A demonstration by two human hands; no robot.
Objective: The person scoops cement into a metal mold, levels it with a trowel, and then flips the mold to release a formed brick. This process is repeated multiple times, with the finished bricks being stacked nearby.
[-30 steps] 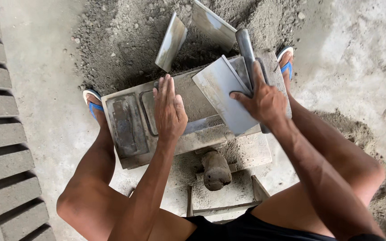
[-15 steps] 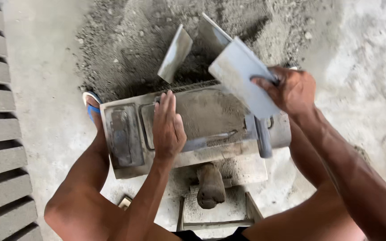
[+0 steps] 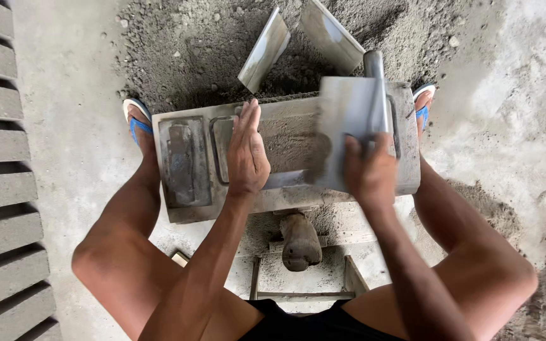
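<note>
Grey concrete floor (image 3: pixel 77 126) spreads under me, with a heap of damp sand mix (image 3: pixel 191 44) ahead and a row of moulded grey blocks (image 3: pixel 1 189) lined up along my left edge. My left hand (image 3: pixel 246 151) lies flat, fingers straight and pressed together, palm down on the filled cavity of the metal block mould (image 3: pixel 184 164), holding nothing. My right hand (image 3: pixel 368 173) is clamped around the near edge of a flat metal plate (image 3: pixel 349 126), which sits tilted over the right half of the mould, its far edge by a round metal handle (image 3: pixel 373 63). Both forearms reach forward between my knees. My feet in blue sandals (image 3: pixel 135 120) bracket the mould's two ends, so there is little room sideways. Two metal flaps (image 3: pixel 265 47) stand up out of the sand just beyond the mould's far rim. Below the mould, a wooden lever stub (image 3: pixel 299 240) juts towards me over a metal frame (image 3: pixel 304 278).
</note>
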